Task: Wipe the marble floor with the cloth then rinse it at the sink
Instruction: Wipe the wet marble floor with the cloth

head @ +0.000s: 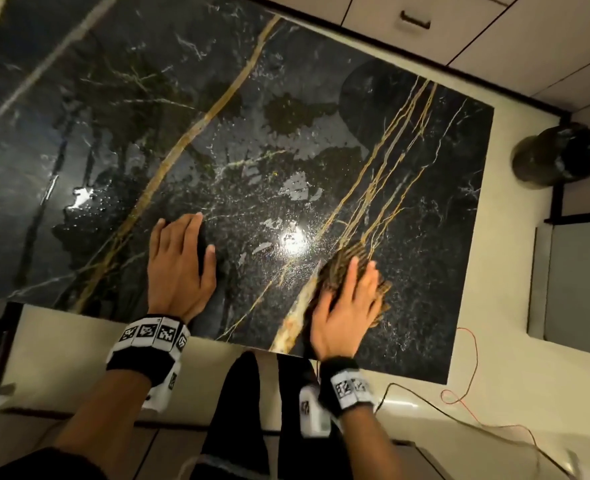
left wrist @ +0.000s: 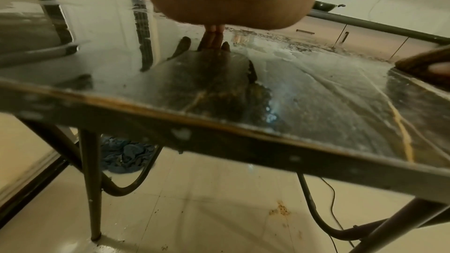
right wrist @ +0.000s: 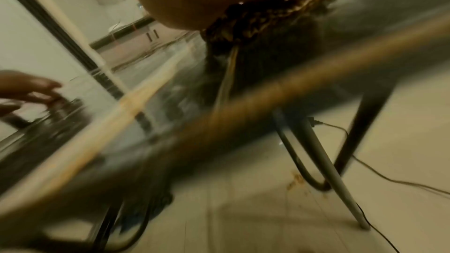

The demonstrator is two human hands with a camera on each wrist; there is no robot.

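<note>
A black marble slab (head: 238, 140) with gold veins lies on a metal-legged table, wet in streaks and patches. My right hand (head: 347, 306) lies flat with straight fingers on a brown striped cloth (head: 342, 271), pressing it to the slab near the front right. In the right wrist view the cloth (right wrist: 258, 20) bunches under the palm, and the picture is blurred. My left hand (head: 179, 261) rests flat on the bare slab near its front edge, fingers straight, holding nothing. In the left wrist view its fingers (left wrist: 214, 36) touch the wet slab (left wrist: 316, 88).
A dark round bin (head: 556, 154) stands on the cream tile floor at the right. Red and black cables (head: 466, 386) trail on the floor by the slab's front right corner. Cabinets with a handle (head: 414, 20) line the far side. A blue rag (left wrist: 124, 155) lies under the table.
</note>
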